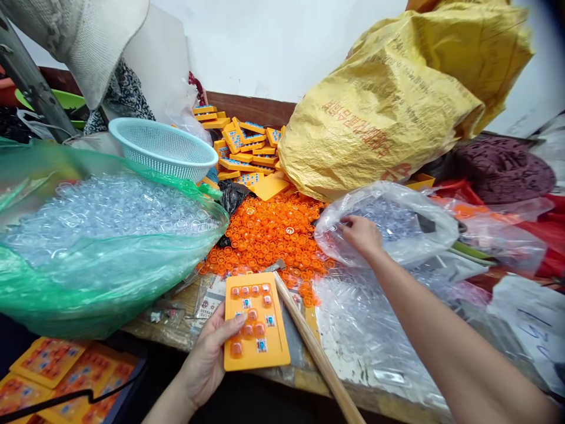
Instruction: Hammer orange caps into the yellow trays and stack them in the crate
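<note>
An orange-yellow board with several clear orange caps and a few blue-and-white squares is held upright, tilted back, by my left hand, its thumb on the front face. Out to the right, my right hand reaches over the near left rim of a clear plastic bag of small transparent pieces. Its fingers are bent together at the bag's edge, and what they hold, if anything, is too small to make out. A pile of orange rings lies between the bags, beyond the board.
A green bag of clear pieces fills the left, with a light blue basket behind. A wooden-handled tool crosses the table edge. Stacked yellow boards and a large yellow sack stand at the back. Filled boards lie lower left.
</note>
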### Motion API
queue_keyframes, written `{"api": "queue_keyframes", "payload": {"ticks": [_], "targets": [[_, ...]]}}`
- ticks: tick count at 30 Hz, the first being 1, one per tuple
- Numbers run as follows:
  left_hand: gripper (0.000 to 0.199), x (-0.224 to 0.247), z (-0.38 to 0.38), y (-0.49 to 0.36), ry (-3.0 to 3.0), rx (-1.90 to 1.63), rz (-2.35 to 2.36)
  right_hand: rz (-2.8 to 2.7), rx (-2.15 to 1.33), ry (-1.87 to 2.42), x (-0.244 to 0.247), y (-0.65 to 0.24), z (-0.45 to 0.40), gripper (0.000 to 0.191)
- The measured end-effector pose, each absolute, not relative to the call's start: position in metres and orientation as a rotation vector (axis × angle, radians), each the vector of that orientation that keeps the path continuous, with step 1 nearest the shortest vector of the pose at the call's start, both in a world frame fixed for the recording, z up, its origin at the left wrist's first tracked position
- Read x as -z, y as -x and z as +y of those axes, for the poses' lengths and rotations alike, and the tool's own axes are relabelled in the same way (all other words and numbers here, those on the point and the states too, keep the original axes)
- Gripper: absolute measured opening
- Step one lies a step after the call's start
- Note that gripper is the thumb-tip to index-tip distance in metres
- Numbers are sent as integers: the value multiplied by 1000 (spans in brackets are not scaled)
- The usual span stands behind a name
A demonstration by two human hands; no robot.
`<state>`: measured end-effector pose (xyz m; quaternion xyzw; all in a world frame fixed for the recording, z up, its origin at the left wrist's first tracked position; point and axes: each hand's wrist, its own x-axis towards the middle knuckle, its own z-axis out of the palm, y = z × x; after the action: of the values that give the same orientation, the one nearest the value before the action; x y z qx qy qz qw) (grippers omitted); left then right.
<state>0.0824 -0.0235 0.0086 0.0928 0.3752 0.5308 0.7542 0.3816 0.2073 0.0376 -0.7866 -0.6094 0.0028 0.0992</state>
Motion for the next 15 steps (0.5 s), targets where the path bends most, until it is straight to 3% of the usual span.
{"api": "queue_keyframes", "payload": {"ticks": [8,15], "targets": [[71,-6,-24,-81,-210,-1133,790,-1929,-5,2274,-36,-391,202,32],[59,-9,-26,-81,-224,-1157,798,-1802,-57,2239,-34,-379,204,27]]}}
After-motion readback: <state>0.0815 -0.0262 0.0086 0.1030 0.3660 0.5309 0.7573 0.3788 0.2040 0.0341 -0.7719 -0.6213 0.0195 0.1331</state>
